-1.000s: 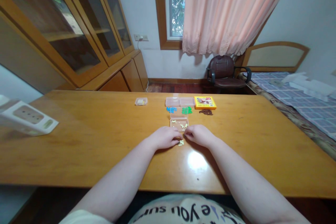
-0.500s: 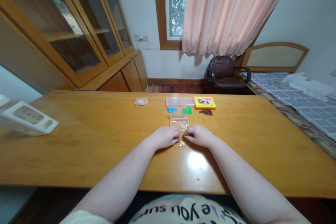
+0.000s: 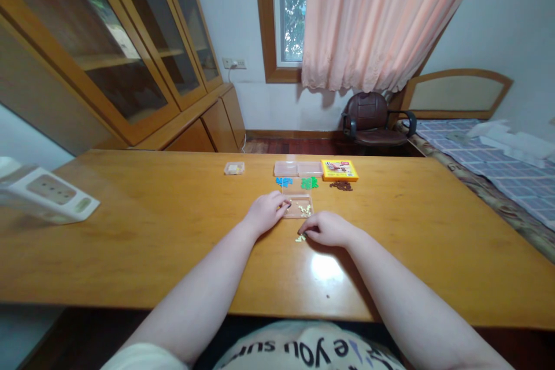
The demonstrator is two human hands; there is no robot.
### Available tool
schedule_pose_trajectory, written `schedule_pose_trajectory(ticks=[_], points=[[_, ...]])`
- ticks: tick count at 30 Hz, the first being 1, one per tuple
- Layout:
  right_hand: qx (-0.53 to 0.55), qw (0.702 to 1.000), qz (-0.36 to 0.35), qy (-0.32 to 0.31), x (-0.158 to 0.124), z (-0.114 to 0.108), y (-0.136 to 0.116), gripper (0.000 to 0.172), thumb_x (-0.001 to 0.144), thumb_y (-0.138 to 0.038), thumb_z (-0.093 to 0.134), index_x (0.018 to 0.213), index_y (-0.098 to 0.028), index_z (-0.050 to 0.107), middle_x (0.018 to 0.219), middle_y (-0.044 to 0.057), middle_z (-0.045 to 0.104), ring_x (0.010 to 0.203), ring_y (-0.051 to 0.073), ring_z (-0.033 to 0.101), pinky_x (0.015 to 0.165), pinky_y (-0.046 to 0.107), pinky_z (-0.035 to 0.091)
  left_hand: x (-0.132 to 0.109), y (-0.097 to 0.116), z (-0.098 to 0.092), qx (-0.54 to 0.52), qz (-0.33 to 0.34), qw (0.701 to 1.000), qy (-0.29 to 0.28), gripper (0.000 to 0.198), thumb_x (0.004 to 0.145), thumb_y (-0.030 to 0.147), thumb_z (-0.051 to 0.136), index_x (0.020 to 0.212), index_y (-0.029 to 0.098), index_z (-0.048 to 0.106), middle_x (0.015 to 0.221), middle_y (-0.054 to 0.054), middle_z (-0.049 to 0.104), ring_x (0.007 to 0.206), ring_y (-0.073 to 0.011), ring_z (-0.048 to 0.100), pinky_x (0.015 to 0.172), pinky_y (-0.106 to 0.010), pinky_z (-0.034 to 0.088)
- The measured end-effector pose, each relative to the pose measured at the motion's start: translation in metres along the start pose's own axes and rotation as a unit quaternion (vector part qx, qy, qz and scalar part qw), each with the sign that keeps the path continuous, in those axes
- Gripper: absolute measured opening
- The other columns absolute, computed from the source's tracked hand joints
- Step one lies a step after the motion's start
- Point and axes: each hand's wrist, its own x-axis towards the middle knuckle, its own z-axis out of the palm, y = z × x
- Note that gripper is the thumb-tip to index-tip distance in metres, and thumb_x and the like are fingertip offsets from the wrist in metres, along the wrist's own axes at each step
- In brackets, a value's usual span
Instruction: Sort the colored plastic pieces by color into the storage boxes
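A small clear plastic box [image 3: 299, 213] with pale yellow pieces in it sits open on the wooden table [image 3: 151, 231]. My left hand [image 3: 265, 212] has its curled fingertips at the box's left edge; what they pinch is hidden. My right hand [image 3: 328, 228] rests just below the box, fingers curled, pinching at a few loose pale yellow pieces [image 3: 300, 237] on the table.
Behind the box lie blue pieces [image 3: 283, 181], green pieces [image 3: 309, 182], brown pieces [image 3: 340, 185], clear empty boxes [image 3: 297, 168], a yellow box [image 3: 339, 169] and a small clear case [image 3: 234, 168]. A white power strip [image 3: 47, 199] lies at far left. A chair and bed stand beyond the table.
My left hand has moved up from the loose pieces to the clear box's left edge. My right hand stays by the loose yellow pieces.
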Motion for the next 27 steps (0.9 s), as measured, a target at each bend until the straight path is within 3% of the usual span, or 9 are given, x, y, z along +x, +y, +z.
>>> schedule_pose_trajectory(ticks=[2,5,11,15,21,27], points=[[-0.011,1.000,0.003,0.007,0.000,0.000,0.002,0.031,0.080,-0.021,0.048,0.100,-0.028,0.072,0.097,-0.001,0.072,0.084,0.016,0.066,0.076,0.025,0.047,0.000,-0.001,0.002,0.004,-0.009,1.000,0.002,0.022,0.089,0.027,0.047,0.102,0.022,0.064,0.094,-0.004,0.062,0.081,-0.0149,0.059,0.072,-0.025,0.044],[-0.032,0.999,0.014,0.020,0.001,-0.001,0.006,0.030,0.081,-0.023,0.049,0.100,-0.028,0.071,0.098,0.000,0.072,0.085,0.018,0.066,0.076,0.026,0.046,-0.002,0.003,0.000,-0.005,0.029,0.999,-0.021,0.022,0.087,0.026,0.049,0.103,0.023,0.064,0.096,-0.003,0.063,0.083,-0.0147,0.059,0.073,-0.025,0.044],[-0.062,0.996,0.042,0.040,0.004,-0.003,0.007,0.022,0.081,-0.025,0.053,0.092,-0.026,0.072,0.091,0.001,0.073,0.081,0.018,0.065,0.069,0.025,0.043,-0.008,0.023,-0.008,-0.036,0.140,0.979,-0.145,0.011,0.080,0.028,0.060,0.087,0.024,0.066,0.089,0.001,0.064,0.078,-0.0133,0.060,0.068,-0.022,0.042],[-0.088,0.993,0.061,0.043,0.005,-0.002,0.002,0.018,0.082,-0.026,0.053,0.086,-0.023,0.071,0.085,0.003,0.072,0.075,0.017,0.064,0.064,0.024,0.040,-0.009,0.032,-0.006,-0.033,0.138,0.973,-0.184,0.017,0.074,0.034,0.066,0.088,0.024,0.065,0.088,0.002,0.064,0.076,-0.0139,0.060,0.063,-0.023,0.041],[-0.105,0.991,0.067,0.047,0.003,-0.003,0.000,0.018,0.084,-0.027,0.052,0.086,-0.023,0.070,0.084,0.004,0.072,0.075,0.017,0.064,0.064,0.024,0.039,-0.008,0.033,-0.002,-0.026,0.109,0.976,-0.184,0.022,0.074,0.036,0.066,0.092,0.023,0.061,0.087,0.000,0.064,0.077,-0.0159,0.060,0.063,-0.024,0.042],[-0.128,0.987,0.084,0.045,0.002,-0.007,0.003,0.018,0.083,-0.027,0.054,0.088,-0.024,0.071,0.087,0.005,0.072,0.078,0.019,0.065,0.065,0.024,0.040,-0.008,0.034,0.000,-0.013,0.102,0.977,-0.188,0.010,0.077,0.031,0.062,0.083,0.023,0.062,0.085,0.000,0.065,0.075,-0.0161,0.061,0.064,-0.025,0.042]])
